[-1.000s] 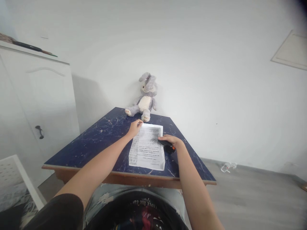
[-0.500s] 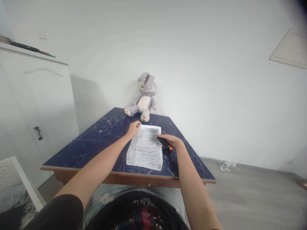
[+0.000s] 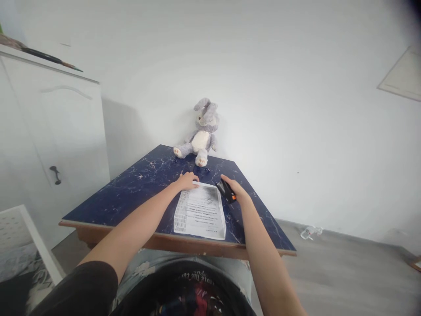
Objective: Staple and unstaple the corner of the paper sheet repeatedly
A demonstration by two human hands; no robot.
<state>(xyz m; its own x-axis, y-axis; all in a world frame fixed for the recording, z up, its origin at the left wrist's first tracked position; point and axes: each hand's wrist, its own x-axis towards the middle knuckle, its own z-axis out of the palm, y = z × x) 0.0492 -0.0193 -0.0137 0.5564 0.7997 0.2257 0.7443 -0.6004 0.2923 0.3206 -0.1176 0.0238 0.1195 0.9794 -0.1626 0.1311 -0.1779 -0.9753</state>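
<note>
Printed paper lies on the blue marble-patterned table in front of me. My left hand pinches the paper's far left corner, thumb on top. A black stapler with an orange patch at its rear sits in my right hand, fingers wrapped around it. The stapler's front end is beside the far right corner of the paper; whether it touches the sheet I cannot tell.
A grey plush rabbit sits at the table's far end against the wall. To the left stands a white cabinet with a paintbrush on top. A clear plastic item lies on the floor at right.
My right hand has lifted the stapler away from the paper's right side to its far right corner. The paper has slid slightly toward me, and my left hand has shifted its hold.
</note>
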